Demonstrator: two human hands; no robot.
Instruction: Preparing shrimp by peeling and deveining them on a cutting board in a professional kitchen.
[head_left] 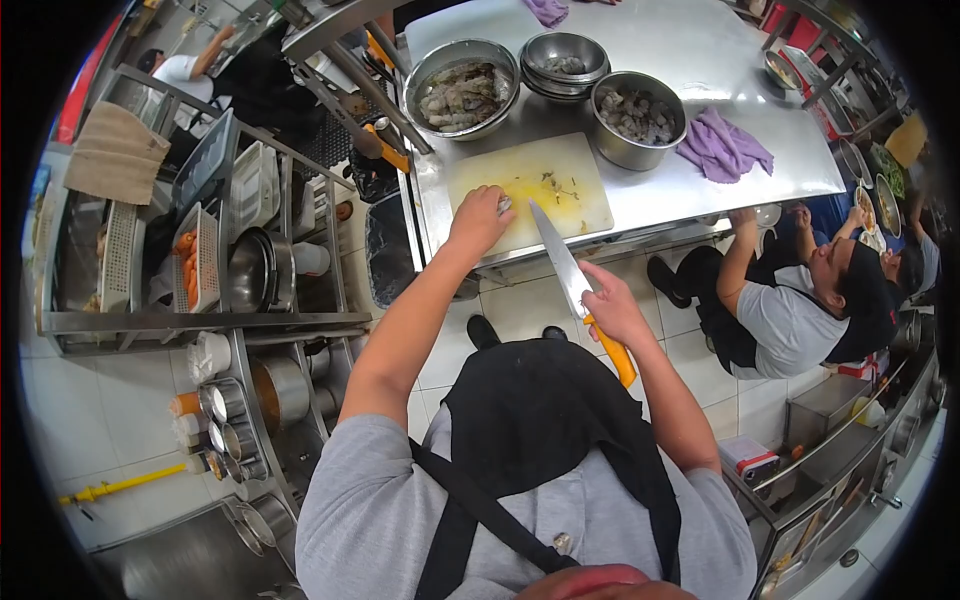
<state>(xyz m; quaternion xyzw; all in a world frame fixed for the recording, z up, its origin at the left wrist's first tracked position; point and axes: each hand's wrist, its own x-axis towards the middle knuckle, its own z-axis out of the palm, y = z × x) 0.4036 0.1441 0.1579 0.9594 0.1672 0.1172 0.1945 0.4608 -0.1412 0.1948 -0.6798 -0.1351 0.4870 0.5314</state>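
Note:
A chef's knife (562,255) with a long blade and an orange handle is in my right hand (612,303), its tip over the near edge of the cutting board (470,178). At the board's left side, my left hand (480,222) pinches a small greyish shrimp (504,205) at its fingertips. Dark scraps (556,186) and yellow stains mark the board. Behind it stands a steel bowl of whole shrimp (462,98). Peeled grey shrimp (637,116) fill a deep steel pot (655,155) on the right. Between these, stacked steel bowls (537,80) hold a few more pieces.
A purple cloth (725,145) lies on the steel table (800,170) beside the pot. Below its left end stands a black-lined bin (390,250). A co-worker (790,300) is close on my right. Shelves with crates and pans (265,270) line the left.

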